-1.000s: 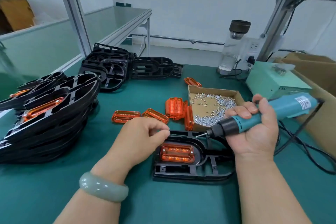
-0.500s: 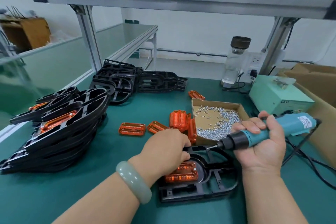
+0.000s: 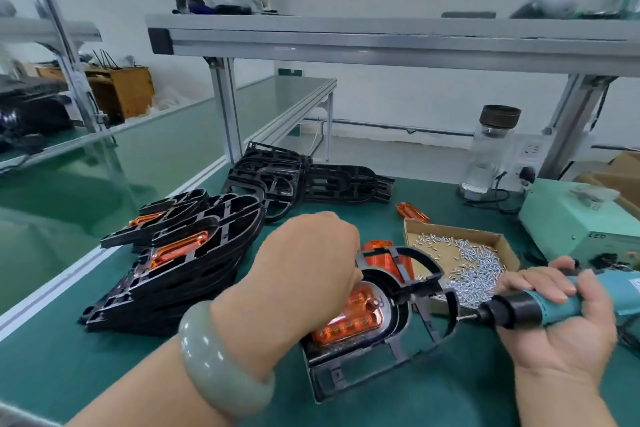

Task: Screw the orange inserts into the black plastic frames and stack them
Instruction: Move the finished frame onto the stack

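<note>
Left hand [image 3: 308, 263] grips the left rim of the black frame [image 3: 401, 315], fingers curled out of sight behind the knuckles, so the exact hold is unclear; frame sits tilted on the green mat [image 3: 104, 374] with the orange insert [image 3: 353, 319] seated in its rounded opening. Right hand [image 3: 561, 329] is wrapped round the teal electric screwdriver [image 3: 540, 303], bit pointing at the frame's right edge, just beside it. Stack of finished frames [image 3: 180, 263] lies to the left, cardboard box of screws [image 3: 498, 246] behind the frame
</note>
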Available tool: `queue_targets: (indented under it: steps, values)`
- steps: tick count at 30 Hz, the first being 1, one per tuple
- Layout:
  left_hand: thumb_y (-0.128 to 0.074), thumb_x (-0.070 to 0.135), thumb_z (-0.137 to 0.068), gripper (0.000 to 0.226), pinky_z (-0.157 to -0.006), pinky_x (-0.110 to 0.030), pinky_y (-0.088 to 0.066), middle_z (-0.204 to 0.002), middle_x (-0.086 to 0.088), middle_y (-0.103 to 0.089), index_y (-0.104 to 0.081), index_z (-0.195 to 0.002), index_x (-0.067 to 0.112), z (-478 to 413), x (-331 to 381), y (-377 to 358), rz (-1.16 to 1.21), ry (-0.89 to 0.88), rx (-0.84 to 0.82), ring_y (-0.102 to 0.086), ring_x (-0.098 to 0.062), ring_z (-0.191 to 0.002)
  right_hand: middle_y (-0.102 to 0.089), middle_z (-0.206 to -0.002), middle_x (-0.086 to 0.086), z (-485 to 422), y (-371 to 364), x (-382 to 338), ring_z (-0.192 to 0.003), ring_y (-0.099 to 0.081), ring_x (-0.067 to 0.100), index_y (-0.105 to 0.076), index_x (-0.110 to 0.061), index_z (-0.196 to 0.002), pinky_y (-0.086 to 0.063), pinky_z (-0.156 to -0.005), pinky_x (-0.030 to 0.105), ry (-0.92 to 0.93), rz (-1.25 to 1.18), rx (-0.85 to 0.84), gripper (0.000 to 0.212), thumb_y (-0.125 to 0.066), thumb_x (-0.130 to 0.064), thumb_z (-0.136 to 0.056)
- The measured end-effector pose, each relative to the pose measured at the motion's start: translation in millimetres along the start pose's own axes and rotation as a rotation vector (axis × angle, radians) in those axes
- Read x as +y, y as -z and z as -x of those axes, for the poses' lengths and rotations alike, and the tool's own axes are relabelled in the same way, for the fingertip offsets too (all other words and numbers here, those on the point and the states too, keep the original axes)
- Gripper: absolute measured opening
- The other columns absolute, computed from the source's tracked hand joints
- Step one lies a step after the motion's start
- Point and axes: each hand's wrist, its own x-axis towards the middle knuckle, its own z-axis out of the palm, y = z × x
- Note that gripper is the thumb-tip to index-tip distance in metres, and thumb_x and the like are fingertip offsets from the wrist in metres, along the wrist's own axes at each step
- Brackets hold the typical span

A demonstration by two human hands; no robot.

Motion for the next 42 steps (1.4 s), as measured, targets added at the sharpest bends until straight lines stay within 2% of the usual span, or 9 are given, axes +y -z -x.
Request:
queue_targets:
  steps: [3,6,10,18,21,25,35,40,42]
  values:
    - [-0.051,0.042,-0.091,0.022,-0.085,-0.033,-0.047,-0.106,0.005,-0.056,-0.061,-0.107,0.030,6.4,-12.0,17.8,-0.004,0.022,0.020,-0.055,-0.019,-0.098,-0.051,-0.060,-0.010,-2.9,2.3,2.9,-0.046,-0.052,0.003,-0.059,-0.016,-0.087,-0.049,-0.054,0.023,-0.046,-0.018,-0.044,0.023,-0.073,-0.014,-0.070]
    - [-0.054,0.044,-0.088,0.018,-0.078,-0.026,-0.044,-0.101,0.011,-0.060,-0.063,-0.100,0.034,13.4,-27.3,37.6,0.038,0.057,0.071,-0.054,-0.013,-0.090,-0.060,-0.067,0.007,-5.7,14.3,5.7,-0.056,-0.062,0.023,-0.060,-0.004,-0.096,-0.051,-0.067,0.038,-0.231,-0.232,-0.199,0.009,-0.057,-0.010,-0.090]
    - [-0.062,0.039,-0.083,0.013,-0.073,-0.027,-0.044,-0.088,0.010,-0.068,-0.068,-0.090,0.029,15.9,-64.1,62.5,0.055,0.166,0.137,-0.060,-0.015,-0.085,-0.064,-0.079,0.021,-8.4,20.8,5.3,-0.072,-0.064,0.036,-0.061,0.006,-0.104,-0.046,-0.081,0.046,-0.395,-0.221,-0.250,0.034,-0.037,-0.018,-0.101]
    - [-0.063,0.023,-0.088,0.016,-0.071,-0.025,-0.035,-0.082,0.008,-0.063,-0.069,-0.102,0.029,-3.8,-150.5,56.4,0.110,0.357,0.125,-0.055,-0.016,-0.078,-0.063,-0.075,0.017,-10.2,25.4,13.8,-0.065,-0.064,0.032,-0.062,0.004,-0.101,-0.048,-0.074,0.043,-0.380,-0.280,-0.245,0.027,-0.043,-0.015,-0.099]
    - [-0.061,0.022,-0.090,0.018,-0.073,-0.026,-0.036,-0.085,0.007,-0.063,-0.068,-0.106,0.028,-13.2,-171.8,43.4,0.123,0.395,0.078,-0.056,-0.016,-0.081,-0.058,-0.065,0.004,-5.5,14.8,15.7,-0.052,-0.059,0.018,-0.063,-0.004,-0.093,-0.050,-0.062,0.035,-0.249,-0.173,-0.141,0.009,-0.062,-0.010,-0.086]
    - [-0.059,0.018,-0.092,0.016,-0.071,-0.027,-0.038,-0.084,0.004,-0.068,-0.068,-0.098,0.029,-21.9,-191.0,28.9,0.161,0.450,0.056,-0.058,-0.014,-0.073,-0.045,-0.059,-0.015,-0.5,2.1,18.4,-0.044,-0.046,-0.002,-0.060,-0.021,-0.084,-0.046,-0.053,0.017,-0.100,0.131,0.023,0.040,-0.084,-0.020,-0.052]
    - [-0.055,0.019,-0.094,0.025,-0.078,-0.027,-0.042,-0.088,0.001,-0.066,-0.066,-0.117,0.021,-34.7,-206.6,2.3,0.119,0.568,-0.071,-0.059,-0.021,-0.083,-0.040,-0.058,-0.016,4.3,-1.3,29.1,-0.043,-0.041,-0.002,-0.059,-0.024,-0.081,-0.046,-0.048,0.015,-0.059,0.244,0.090,0.032,-0.076,-0.027,-0.054]
    - [-0.044,0.004,-0.093,0.043,-0.073,-0.028,-0.046,-0.119,-0.007,-0.064,-0.056,-0.131,0.020,-36.1,-203.9,2.3,0.108,0.598,-0.078,-0.060,-0.023,-0.081,-0.041,-0.058,-0.016,6.7,-4.3,28.8,-0.043,-0.042,-0.002,-0.060,-0.023,-0.081,-0.047,-0.049,0.015,-0.075,0.244,0.087,0.039,-0.081,-0.026,-0.049]
    - [-0.040,-0.006,-0.089,0.053,-0.083,-0.032,-0.049,-0.131,-0.009,-0.058,-0.052,-0.134,0.017,-36.5,-202.0,4.2,0.112,0.623,-0.063,-0.062,-0.029,-0.100,-0.040,-0.058,-0.016,7.3,-5.9,28.8,-0.043,-0.042,-0.002,-0.060,-0.023,-0.082,-0.047,-0.049,0.015,-0.080,0.244,0.090,0.038,-0.080,-0.026,-0.050]
